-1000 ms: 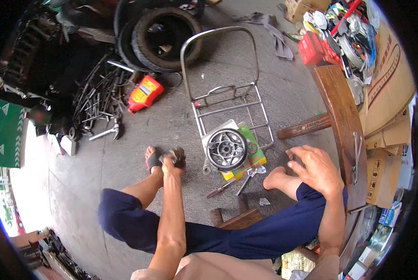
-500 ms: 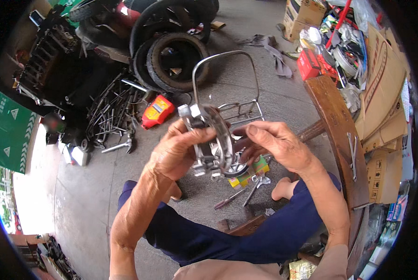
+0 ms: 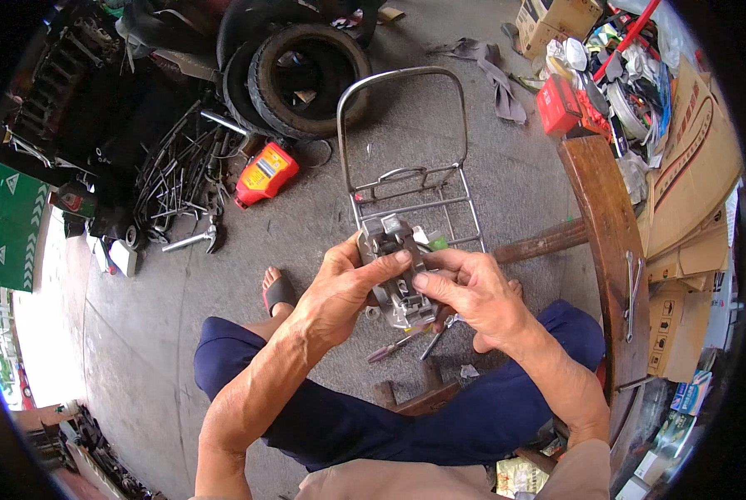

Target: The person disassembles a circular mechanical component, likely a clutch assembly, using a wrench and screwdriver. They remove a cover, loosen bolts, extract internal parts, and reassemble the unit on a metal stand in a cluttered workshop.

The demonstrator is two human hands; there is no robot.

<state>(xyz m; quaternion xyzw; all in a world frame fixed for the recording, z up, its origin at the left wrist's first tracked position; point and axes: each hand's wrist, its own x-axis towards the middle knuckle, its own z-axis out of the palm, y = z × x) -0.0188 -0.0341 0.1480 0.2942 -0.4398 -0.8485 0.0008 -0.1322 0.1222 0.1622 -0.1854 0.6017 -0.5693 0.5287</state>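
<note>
While pinching the grey metal part [image 3: 401,290] with left hand [image 3: 340,287] and right hand [image 3: 475,293] above the floor [image 3: 348,367] between the knees [image 3: 223,346], brace steadily with the left, press lightly with the right.

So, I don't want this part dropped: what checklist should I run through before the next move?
1. Bare left hand has a grip on the blocky grey metal part: ok, holding its left side.
2. Bare right hand at the part: ok, at its right edge.
3. Part's underside: cannot tell, hidden.
4. Grey floor below the hands free of tools: not ok, a slim tool with a dark reddish handle lies there.
5. Two silver spanners on the brown wooden bench: ok.
</note>
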